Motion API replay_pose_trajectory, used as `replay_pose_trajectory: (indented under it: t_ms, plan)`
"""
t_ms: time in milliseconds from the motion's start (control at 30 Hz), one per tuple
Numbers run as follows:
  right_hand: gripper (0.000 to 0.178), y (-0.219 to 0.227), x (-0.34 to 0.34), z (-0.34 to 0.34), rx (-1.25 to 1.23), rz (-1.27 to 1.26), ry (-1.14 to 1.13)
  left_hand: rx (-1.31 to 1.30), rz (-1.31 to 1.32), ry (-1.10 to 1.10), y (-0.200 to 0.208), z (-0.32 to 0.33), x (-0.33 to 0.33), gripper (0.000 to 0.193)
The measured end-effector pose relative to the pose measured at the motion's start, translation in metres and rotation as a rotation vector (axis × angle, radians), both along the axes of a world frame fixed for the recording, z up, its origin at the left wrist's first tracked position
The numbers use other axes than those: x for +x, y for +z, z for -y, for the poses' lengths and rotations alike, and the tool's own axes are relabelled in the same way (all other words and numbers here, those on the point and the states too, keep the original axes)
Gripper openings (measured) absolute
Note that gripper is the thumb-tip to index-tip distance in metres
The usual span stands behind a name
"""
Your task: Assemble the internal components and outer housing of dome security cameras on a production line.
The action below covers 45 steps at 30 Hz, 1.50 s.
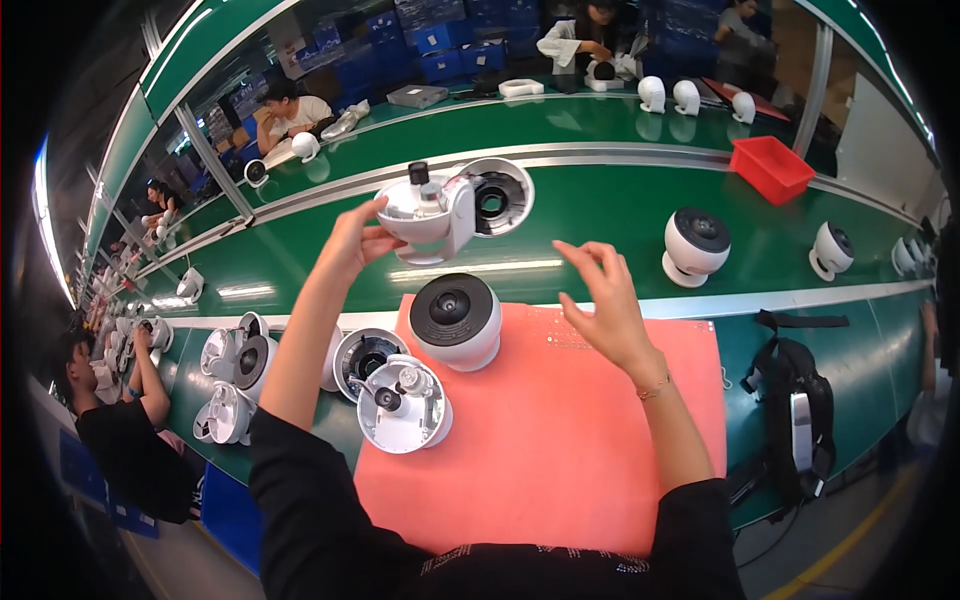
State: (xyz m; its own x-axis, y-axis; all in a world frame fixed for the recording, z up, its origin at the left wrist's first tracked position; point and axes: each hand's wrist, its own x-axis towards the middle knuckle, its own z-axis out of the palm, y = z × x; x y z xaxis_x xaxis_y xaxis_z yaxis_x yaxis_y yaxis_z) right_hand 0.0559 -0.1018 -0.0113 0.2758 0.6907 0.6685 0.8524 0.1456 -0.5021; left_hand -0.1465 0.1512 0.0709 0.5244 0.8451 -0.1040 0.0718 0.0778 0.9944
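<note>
Over the green conveyor, my left hand (352, 242) grips an opened white security camera housing (428, 228) by its left side. Its round front cover (503, 197) hangs off to the right, with a dark ring inside, and a black lens stands up from the open shell. My right hand (612, 308) is raised over the far edge of the mat, fingers spread and nothing in them. Between and below my hands, a closed white camera with a black face (455, 315) stands on the orange mat (560, 440). Beside it lies another opened camera shell (402, 405), its lens showing.
More opened camera parts (232, 412) cluster left of the mat. Finished cameras (697, 247) stand on the conveyor (590, 205) to the right, near a red bin (772, 170). A black strapped device (800, 420) lies right of the mat. A co-worker (120, 430) sits at the left.
</note>
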Motion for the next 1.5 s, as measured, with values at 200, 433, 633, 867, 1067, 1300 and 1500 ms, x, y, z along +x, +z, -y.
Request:
replay_pose_trajectory:
  t_ms: [200,433,633,867,1067,1300,1500]
  plan:
    - [0.058,0.016,-0.01,0.03,0.126,0.565,-0.367,0.075,-0.092,-0.179,0.037,0.067,0.015,0.047]
    - [0.032,0.032,0.017,0.103,0.197,0.77,-0.372,0.096,-0.065,-0.352,0.03,0.093,0.04,0.041]
    - [0.025,0.054,-0.027,0.176,0.104,0.506,0.057,-0.012,-0.124,-0.9,0.018,0.096,0.067,0.035]
    - [0.04,0.038,-0.074,0.205,-0.465,-0.697,0.557,0.494,-0.977,-2.701,-0.027,0.252,0.155,0.031]
    - [0.04,0.022,-0.072,0.191,-0.633,-0.554,0.605,0.743,-0.976,-2.293,-0.024,0.284,0.126,0.027]
    - [0.041,0.004,-0.081,0.185,-0.616,-1.122,0.402,0.841,-0.132,-0.712,-0.034,0.243,-0.03,0.008]
    - [0.046,-0.006,-0.086,0.186,-0.637,-1.027,0.504,0.737,-0.242,-0.592,-0.1,0.258,-0.101,0.03]
